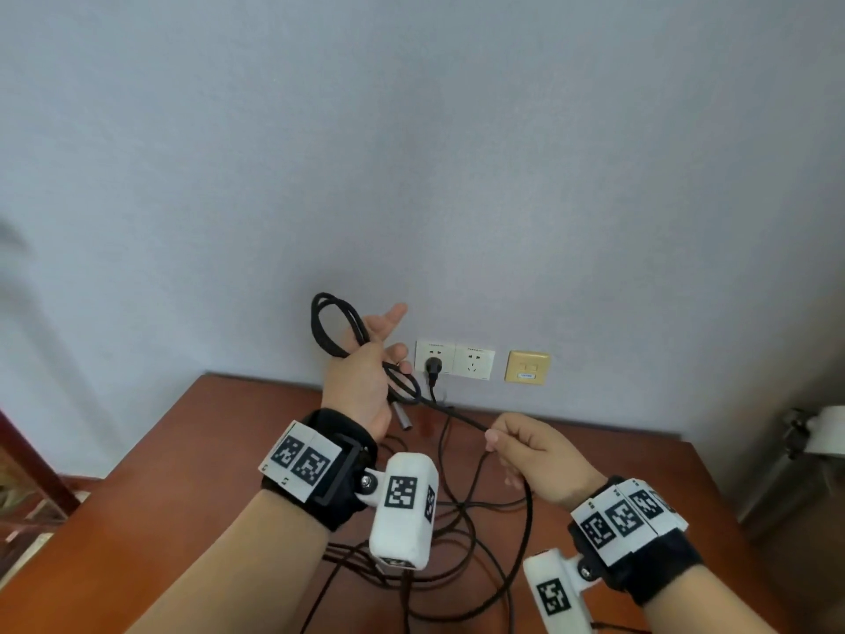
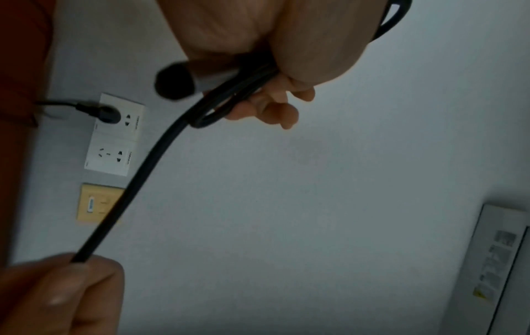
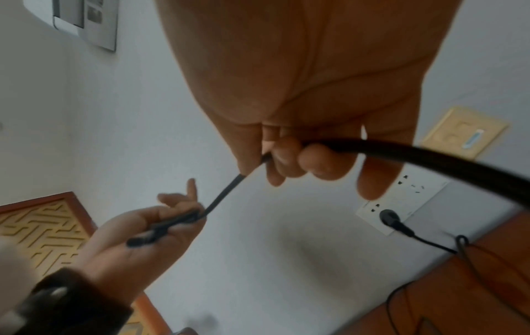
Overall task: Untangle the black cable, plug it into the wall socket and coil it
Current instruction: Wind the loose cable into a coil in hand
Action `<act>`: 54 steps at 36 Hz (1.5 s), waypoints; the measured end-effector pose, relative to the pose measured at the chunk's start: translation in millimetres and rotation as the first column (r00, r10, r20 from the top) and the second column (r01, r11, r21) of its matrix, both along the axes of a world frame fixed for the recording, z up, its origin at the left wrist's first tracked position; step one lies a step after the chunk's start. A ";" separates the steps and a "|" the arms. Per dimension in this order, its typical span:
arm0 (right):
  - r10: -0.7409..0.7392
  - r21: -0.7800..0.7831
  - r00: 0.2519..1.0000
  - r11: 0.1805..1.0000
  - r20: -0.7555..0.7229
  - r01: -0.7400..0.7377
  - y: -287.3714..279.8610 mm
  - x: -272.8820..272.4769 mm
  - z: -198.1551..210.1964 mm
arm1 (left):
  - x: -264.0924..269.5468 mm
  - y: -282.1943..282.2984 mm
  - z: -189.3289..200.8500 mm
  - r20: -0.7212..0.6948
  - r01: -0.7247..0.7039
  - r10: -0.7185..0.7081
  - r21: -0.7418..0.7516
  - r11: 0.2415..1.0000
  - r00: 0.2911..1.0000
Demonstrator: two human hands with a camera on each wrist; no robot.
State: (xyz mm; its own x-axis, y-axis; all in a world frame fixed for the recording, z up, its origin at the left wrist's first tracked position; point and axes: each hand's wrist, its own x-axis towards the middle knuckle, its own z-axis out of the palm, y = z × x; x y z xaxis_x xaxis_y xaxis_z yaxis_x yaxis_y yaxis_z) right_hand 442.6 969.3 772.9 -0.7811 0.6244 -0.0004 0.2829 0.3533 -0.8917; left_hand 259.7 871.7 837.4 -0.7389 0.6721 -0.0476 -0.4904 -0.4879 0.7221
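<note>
Grey wall [image 1: 411, 153] fills most of the head view. Below it, a red-brown wooden surface [image 1: 183, 473] runs up to the wall's foot.

Black cable [image 1: 526, 519]: slack lengths sprawl in loose overlapping curves on the surface. One end, the plug [image 1: 432, 368], sits in the left outlet of the white wall socket [image 1: 475, 361]. A yellow wall plate [image 1: 527, 367] is just beside the socket, to its right.

Left hand [image 1: 366, 382], raised near the socket, holds a few loops of cable; thumb and lower fingers curl round the bundle, index finger sticks out. A grey metal connector end [image 1: 402, 416] pokes out below the palm.

Right hand [image 1: 535, 455], lower and to the right: fingers closed round a single strand, which runs taut up to the left hand's coil.
</note>
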 end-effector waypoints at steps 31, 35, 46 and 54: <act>-0.071 0.698 0.997 0.713 -0.031 0.072 -11.7 -10.7 58.5 | 25.9 -12.3 -29.1 -0.627 0.205 -0.572 -0.560 0.803 0.528; -0.155 0.671 0.987 0.736 0.036 0.091 -18.4 -12.9 67.4 | 29.7 -17.0 -24.1 -0.553 0.387 -0.766 -0.661 0.642 0.326; -0.097 0.466 0.982 0.870 -0.159 0.161 -9.7 -10.5 52.4 | 40.5 -20.5 -17.2 -0.208 0.529 -0.649 -0.426 0.733 0.732; -0.074 0.274 0.989 0.956 -0.128 0.107 -5.9 1.8 34.4 | 34.7 -8.0 -18.7 -0.119 0.356 -0.390 -0.233 0.905 0.913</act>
